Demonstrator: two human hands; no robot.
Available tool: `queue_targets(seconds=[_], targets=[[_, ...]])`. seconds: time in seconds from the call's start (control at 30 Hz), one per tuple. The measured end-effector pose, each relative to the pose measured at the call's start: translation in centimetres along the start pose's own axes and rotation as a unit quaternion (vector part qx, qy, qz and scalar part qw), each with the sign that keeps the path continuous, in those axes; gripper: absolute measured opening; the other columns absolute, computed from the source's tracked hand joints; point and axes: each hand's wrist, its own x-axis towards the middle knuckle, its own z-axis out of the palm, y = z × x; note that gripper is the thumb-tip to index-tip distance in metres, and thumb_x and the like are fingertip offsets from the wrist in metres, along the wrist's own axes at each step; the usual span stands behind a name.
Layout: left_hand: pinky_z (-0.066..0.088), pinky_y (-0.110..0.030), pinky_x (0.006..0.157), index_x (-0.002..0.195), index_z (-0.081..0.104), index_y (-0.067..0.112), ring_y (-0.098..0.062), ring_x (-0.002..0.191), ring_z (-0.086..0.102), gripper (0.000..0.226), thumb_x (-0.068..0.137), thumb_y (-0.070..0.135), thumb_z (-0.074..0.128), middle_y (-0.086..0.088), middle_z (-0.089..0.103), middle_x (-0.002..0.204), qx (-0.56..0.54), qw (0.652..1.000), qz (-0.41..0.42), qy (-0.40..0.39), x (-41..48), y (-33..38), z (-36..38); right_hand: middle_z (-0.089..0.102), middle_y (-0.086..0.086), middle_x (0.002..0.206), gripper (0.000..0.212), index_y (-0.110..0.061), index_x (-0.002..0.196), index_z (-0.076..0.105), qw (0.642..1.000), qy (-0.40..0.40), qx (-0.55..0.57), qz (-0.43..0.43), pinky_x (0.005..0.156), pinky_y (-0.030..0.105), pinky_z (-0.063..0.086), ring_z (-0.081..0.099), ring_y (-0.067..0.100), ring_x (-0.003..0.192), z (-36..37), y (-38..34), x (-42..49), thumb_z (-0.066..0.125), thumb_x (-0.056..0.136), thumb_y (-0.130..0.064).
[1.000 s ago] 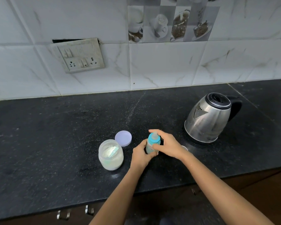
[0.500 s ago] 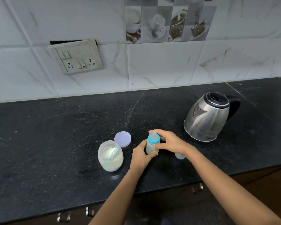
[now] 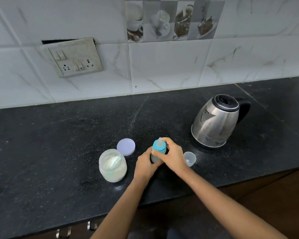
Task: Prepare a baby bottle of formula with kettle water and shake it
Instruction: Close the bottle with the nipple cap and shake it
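A small baby bottle [image 3: 159, 147] with a teal collar and clear teat stands upright on the black counter [image 3: 50, 144]. My left hand [image 3: 145, 165] grips its body from the left, hiding most of it. My right hand [image 3: 173, 155] curls its fingers round the teal collar from the right. An open jar of white formula powder [image 3: 112, 165] with a scoop inside stands left of my hands. Its lilac lid [image 3: 126, 146] lies flat just behind it. The steel kettle [image 3: 214, 121] sits at the right, black handle pointing right.
A clear plastic bottle cap [image 3: 189, 158] lies mouth up just right of my right hand. A switch and socket plate [image 3: 75, 57] hangs on the tiled wall. The counter's front edge runs below my forearms, with cabinet handles [image 3: 63, 232] underneath.
My right hand has shifted left on the collar, uncovering the clear cap beside it. The bottle stays upright in the same spot.
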Motion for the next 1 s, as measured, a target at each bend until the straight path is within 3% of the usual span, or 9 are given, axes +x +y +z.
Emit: queue_targets(seconds=[0.1,0.17,0.3,0.43,0.57,0.7,0.77,0.9,1.0], targets=[[0.042,-0.024,0.096,0.133,0.049,0.029,-0.005,0.114,0.055,0.060,0.079,0.029,0.075,0.012,0.061,0.123,0.018,0.999,0.004,-0.029,0.5,-0.4,-0.5,0.061,-0.009,0.125,0.060,-0.025,0.131,0.053,0.974,-0.226,0.001,-0.028,0.103,0.029,0.044,0.057,0.004,0.116,-3.4,0.5,2.7,0.078,0.077,-0.020],[0.040,-0.025,0.098,0.136,0.047,0.029,-0.008,0.118,0.053,0.063,0.079,0.029,0.075,0.009,0.060,0.128,0.041,0.998,0.000,-0.041,0.7,-0.5,-0.7,0.055,-0.009,0.135,0.063,-0.026,0.137,0.049,0.946,-0.320,-0.031,-0.049,0.106,0.025,0.040,0.051,0.002,0.123,-5.0,0.0,4.3,0.076,0.080,-0.018],[0.039,-0.023,0.094,0.136,0.046,0.028,-0.009,0.117,0.054,0.064,0.079,0.031,0.075,0.008,0.060,0.128,0.072,0.997,-0.006,-0.039,1.0,-0.5,-0.7,0.061,-0.007,0.127,0.054,-0.019,0.131,0.055,0.934,-0.346,-0.056,-0.073,0.102,0.024,0.044,0.056,0.003,0.118,-5.7,-0.7,5.7,0.076,0.081,-0.015],[0.049,-0.030,0.091,0.133,0.046,0.032,-0.008,0.108,0.058,0.059,0.080,0.036,0.073,0.012,0.063,0.119,0.082,0.997,-0.004,0.002,0.3,-0.4,0.2,0.066,-0.007,0.120,0.051,-0.017,0.126,0.059,0.963,-0.262,0.006,-0.068,0.101,0.027,0.047,0.060,0.002,0.113,-4.5,0.4,3.7,0.077,0.079,-0.014],[0.049,-0.027,0.080,0.133,0.046,0.034,-0.005,0.098,0.059,0.056,0.082,0.035,0.069,0.015,0.064,0.109,0.071,0.997,-0.007,0.038,-0.3,-0.3,1.1,0.069,-0.010,0.112,0.047,-0.020,0.122,0.061,0.993,-0.085,0.018,-0.078,0.095,0.032,0.050,0.063,0.003,0.105,-1.7,1.4,1.0,0.077,0.078,-0.018],[0.049,-0.031,0.072,0.128,0.050,0.031,-0.013,0.089,0.064,0.048,0.082,0.027,0.064,0.009,0.068,0.100,0.069,0.995,-0.008,0.070,-0.5,-0.3,1.8,0.068,-0.013,0.103,0.047,-0.018,0.123,0.061,0.996,0.069,0.025,-0.045,0.085,0.013,0.049,0.062,-0.004,0.094,1.0,0.5,-1.1,0.075,0.078,-0.017],[0.050,-0.033,0.072,0.125,0.051,0.029,-0.015,0.087,0.064,0.043,0.083,0.029,0.062,0.008,0.068,0.098,0.071,0.994,-0.015,0.080,-0.5,-0.3,2.1,0.066,-0.014,0.103,0.046,-0.018,0.123,0.061,0.991,0.127,0.045,-0.021,0.085,0.011,0.047,0.060,-0.005,0.094,2.1,-0.3,-1.7,0.074,0.079,-0.014],[0.045,-0.031,0.070,0.114,0.051,0.024,-0.019,0.087,0.065,0.025,0.092,0.033,0.055,0.004,0.067,0.096,0.102,0.991,-0.034,0.080,-0.3,0.0,2.4,0.070,-0.004,0.109,0.045,-0.016,0.126,0.060,0.972,0.220,0.072,0.030,0.095,0.028,0.048,0.063,0.004,0.097,4.4,-1.6,-2.6,0.071,0.082,-0.016],[0.049,-0.034,0.073,0.117,0.050,0.022,-0.021,0.089,0.065,0.028,0.091,0.034,0.054,0.001,0.067,0.098,0.119,0.990,-0.036,0.065,-0.2,0.1,2.3,0.064,0.000,0.125,0.052,-0.015,0.132,0.054,0.972,0.209,0.098,0.051,0.103,0.036,0.043,0.058,0.015,0.118,4.7,-2.0,-2.6,0.069,0.082,-0.012]])
